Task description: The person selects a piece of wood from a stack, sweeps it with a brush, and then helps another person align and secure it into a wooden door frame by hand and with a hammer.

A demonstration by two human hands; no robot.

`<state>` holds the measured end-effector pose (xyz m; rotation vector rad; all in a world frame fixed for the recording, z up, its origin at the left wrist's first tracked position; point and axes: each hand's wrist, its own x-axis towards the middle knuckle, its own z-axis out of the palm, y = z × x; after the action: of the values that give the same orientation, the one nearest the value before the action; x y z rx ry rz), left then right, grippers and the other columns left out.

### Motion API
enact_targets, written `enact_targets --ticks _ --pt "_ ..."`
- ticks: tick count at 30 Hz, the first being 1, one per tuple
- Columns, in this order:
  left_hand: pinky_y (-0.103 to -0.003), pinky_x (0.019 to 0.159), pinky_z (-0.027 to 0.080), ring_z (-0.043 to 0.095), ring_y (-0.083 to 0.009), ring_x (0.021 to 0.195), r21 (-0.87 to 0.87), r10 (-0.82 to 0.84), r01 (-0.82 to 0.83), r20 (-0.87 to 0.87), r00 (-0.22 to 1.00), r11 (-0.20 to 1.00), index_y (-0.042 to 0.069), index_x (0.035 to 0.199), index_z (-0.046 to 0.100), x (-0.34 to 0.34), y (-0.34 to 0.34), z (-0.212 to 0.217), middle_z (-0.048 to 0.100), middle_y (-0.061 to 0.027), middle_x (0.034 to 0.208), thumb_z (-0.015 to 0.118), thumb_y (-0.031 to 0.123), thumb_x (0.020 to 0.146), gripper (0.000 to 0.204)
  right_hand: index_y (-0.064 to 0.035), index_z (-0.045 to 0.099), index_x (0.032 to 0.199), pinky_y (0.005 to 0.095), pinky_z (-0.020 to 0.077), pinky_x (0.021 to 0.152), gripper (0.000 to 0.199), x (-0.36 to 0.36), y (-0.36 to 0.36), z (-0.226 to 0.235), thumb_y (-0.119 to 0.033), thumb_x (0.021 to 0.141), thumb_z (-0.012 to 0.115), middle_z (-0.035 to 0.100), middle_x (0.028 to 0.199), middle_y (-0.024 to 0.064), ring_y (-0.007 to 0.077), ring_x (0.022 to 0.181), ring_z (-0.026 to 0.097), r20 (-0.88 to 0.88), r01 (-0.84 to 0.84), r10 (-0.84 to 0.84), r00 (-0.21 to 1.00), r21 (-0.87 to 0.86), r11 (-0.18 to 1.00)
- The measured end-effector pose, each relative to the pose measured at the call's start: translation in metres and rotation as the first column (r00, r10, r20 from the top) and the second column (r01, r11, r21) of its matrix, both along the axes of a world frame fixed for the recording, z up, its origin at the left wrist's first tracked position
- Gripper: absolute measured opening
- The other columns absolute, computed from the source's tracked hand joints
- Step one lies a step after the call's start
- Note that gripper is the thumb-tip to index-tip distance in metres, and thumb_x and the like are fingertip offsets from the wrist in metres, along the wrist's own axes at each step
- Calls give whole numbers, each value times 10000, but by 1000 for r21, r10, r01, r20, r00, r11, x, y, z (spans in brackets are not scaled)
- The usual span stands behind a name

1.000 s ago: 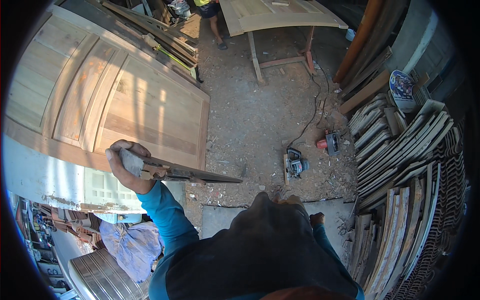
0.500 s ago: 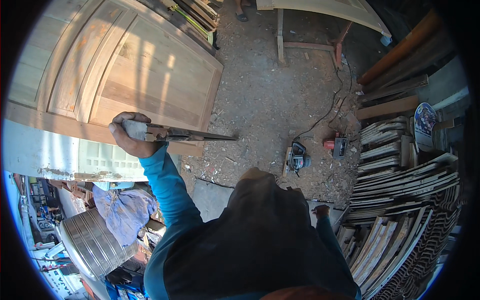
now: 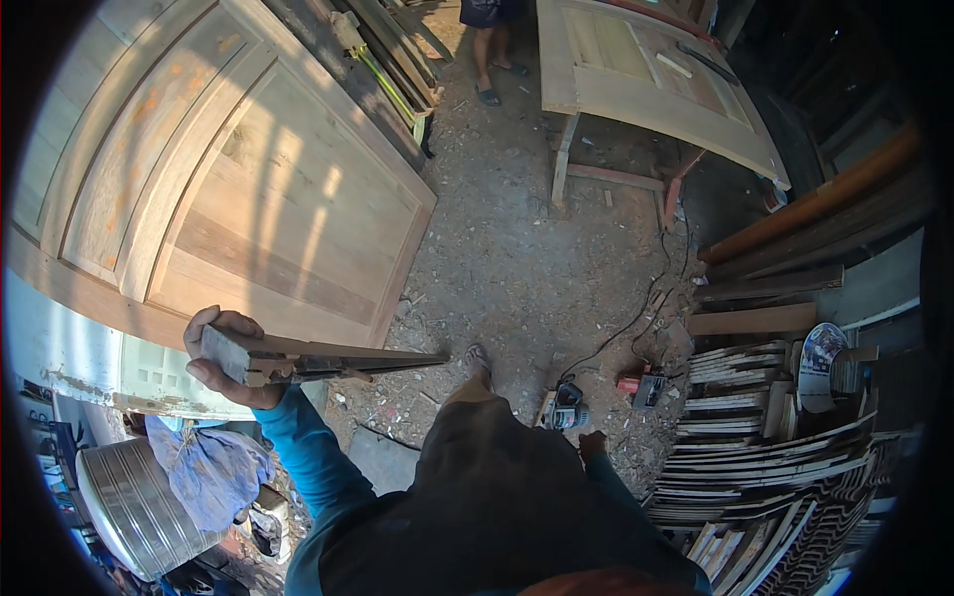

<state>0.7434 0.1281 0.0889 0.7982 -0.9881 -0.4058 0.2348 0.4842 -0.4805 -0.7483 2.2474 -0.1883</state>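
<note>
My left hand is closed around the top of some long wooden boards, gripped together. Their pale cut ends face up, and they run down toward the floor, narrowing with distance. Beside them leans a large panelled wooden door, striped with sunlight. My right hand hangs low at my right side, small and dark, its fingers loosely apart with nothing visible in it. Close to it on the floor is a corded power tool. A red and grey power tool lies a little further right.
Chips litter the concrete floor. A cable crosses it. Wooden slats and wavy tiles are stacked at right. Another door lies on a trestle bench ahead, near a person's legs. A ribbed metal drum stands lower left.
The view has shifted forward, showing more of the bench and the other person's legs. My foot now shows ahead. The boards remain in my left hand, which sits lower and further left in view.
</note>
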Motion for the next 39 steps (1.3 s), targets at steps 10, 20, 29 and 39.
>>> enact_targets --ticks 10,20,29,39 --pt "-348 783 442 522 -183 899 -12 250 -282 502 828 959 -12 1523 215 -43 -131 14 521 -112 1112 828 547 705 1165 17 700 973 439 525 828 304 -9 -250 63 -226 800 638 711 897 195 311 910 701 -3 -422 422 907 4 907" --pt "-287 673 448 543 -150 782 0 128 -141 416 900 990 -26 1519 252 -93 -293 30 521 -113 1053 846 554 683 1178 8 698 919 460 542 753 312 -23 -361 67 -287 817 680 706 848 200 323 837 702 125 -190 185 975 26 981" --pt "-347 837 489 588 -215 939 -250 405 -321 479 779 913 -10 1482 354 -156 -475 85 586 -139 1042 839 543 676 1091 -1 696 872 479 557 686 343 -81 -467 18 -341 832 719 702 803 203 334 771 703 16 -455 455 890 91 886" --pt "-423 964 524 563 -338 1123 -395 547 -429 262 795 812 20 1393 481 -185 -667 114 491 -220 1285 899 402 672 917 -4 553 890 419 571 467 165 -175 -672 61 -148 877 634 623 761 152 296 574 671 474 347 -235 849 -164 923"
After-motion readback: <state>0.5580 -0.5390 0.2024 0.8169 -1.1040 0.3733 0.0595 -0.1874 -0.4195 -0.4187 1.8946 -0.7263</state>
